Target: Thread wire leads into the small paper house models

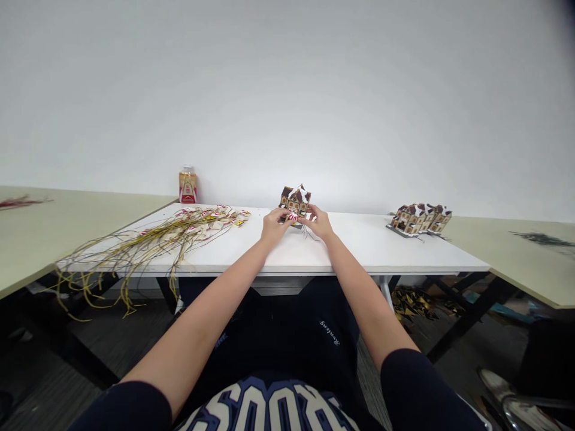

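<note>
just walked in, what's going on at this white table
A person has both hands, left and right, on a small model house at the middle of the white table. A red-and-white striped piece shows at its front. Loose wires spill over the table's edge on the left; more model houses stand on the right.

Left fingers and right fingers hold a model house.

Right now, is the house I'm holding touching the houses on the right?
Apart: the head view shows white tabletop between the held house and those houses.
</note>
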A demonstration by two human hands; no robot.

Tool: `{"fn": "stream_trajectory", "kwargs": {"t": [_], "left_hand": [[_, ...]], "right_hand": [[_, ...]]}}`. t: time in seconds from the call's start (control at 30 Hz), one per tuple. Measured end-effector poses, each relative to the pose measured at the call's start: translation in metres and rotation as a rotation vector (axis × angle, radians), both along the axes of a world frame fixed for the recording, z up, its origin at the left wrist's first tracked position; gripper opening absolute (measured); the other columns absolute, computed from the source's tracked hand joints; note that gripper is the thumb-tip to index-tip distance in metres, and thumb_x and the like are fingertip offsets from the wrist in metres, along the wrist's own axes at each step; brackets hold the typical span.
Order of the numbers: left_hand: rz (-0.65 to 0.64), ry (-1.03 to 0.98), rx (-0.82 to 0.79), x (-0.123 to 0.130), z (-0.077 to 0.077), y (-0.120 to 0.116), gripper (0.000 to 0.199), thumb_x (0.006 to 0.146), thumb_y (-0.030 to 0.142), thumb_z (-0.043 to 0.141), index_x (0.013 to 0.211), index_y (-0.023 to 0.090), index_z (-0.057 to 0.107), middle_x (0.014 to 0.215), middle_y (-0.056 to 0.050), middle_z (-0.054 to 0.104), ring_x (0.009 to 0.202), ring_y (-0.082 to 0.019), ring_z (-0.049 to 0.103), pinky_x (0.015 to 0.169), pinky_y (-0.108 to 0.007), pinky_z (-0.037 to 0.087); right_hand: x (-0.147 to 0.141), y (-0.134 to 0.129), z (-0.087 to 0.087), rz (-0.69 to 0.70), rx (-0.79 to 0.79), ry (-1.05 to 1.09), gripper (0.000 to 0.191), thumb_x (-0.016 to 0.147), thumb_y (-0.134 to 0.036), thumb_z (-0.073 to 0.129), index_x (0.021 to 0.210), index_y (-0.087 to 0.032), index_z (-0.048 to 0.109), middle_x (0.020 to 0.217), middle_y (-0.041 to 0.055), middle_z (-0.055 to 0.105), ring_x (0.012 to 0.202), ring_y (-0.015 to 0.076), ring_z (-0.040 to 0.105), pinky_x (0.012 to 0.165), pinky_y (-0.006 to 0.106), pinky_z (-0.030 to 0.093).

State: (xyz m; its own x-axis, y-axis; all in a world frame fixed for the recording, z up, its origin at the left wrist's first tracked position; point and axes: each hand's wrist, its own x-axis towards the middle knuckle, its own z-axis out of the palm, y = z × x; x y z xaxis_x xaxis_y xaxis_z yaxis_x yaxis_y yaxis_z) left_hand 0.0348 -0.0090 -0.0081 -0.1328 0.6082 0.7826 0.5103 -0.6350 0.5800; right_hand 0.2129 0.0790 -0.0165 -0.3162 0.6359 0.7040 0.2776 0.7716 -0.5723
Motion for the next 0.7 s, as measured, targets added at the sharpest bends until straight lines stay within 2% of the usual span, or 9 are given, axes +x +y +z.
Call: {"fn": "stream_trajectory", "kwargs": {"t": [0.17,0.33,0.57,0.63,0.7], "left_hand": [[-0.027,0.016,-0.02,0.003,0.001,-0.003,0.012,0.076,0.023,0.067,0.087,0.021,0.071,0.092,-0.004,0.072,0.084,-0.017,0.063,0.075,-0.03,0.048],[0.0,-0.01,0.005,0.002,-0.001,0.001,0.014,0.076,0.023,0.067,0.089,0.022,0.071,0.092,-0.002,0.072,0.081,-0.017,0.063,0.071,-0.029,0.048],[0.073,-0.04,0.105,-0.002,-0.004,0.009,0.013,0.073,0.021,0.071,0.085,0.022,0.069,0.096,-0.004,0.062,0.09,-0.018,0.06,0.072,-0.03,0.049],[0.106,-0.046,0.108,-0.003,-0.004,0.01,0.021,0.07,0.019,0.072,0.091,0.022,0.067,0.096,-0.004,0.061,0.09,-0.019,0.059,0.076,-0.031,0.049],[0.158,-0.053,0.113,-0.004,-0.004,0.01,0.038,0.066,0.018,0.075,0.102,0.022,0.063,0.1,-0.004,0.06,0.093,-0.02,0.058,0.08,-0.034,0.048]], "right_hand": [[0.0,0.001,-0.001,-0.014,0.01,0.0,0.062,0.071,-0.05,0.073,0.125,-0.021,0.059,0.105,0.0061,0.071,0.068,0.0161,0.056,0.069,0.033,0.048],[0.0,0.0,0.0,-0.014,-0.004,0.009,0.063,0.069,-0.051,0.075,0.123,-0.021,0.06,0.106,0.0059,0.071,0.067,0.0155,0.056,0.07,0.033,0.049],[0.0,-0.006,0.003,0.028,-0.029,0.021,0.063,0.069,-0.05,0.074,0.123,-0.02,0.059,0.105,0.0059,0.071,0.064,0.0138,0.054,0.066,0.031,0.048],[-0.001,-0.006,0.003,0.053,-0.044,0.028,0.064,0.069,-0.05,0.074,0.123,-0.02,0.059,0.105,0.0065,0.071,0.063,0.0133,0.053,0.065,0.031,0.048],[-0.001,-0.005,0.003,0.072,-0.06,0.033,0.065,0.068,-0.05,0.074,0.123,-0.019,0.059,0.105,0.0073,0.071,0.063,0.0131,0.053,0.064,0.031,0.048]]}}
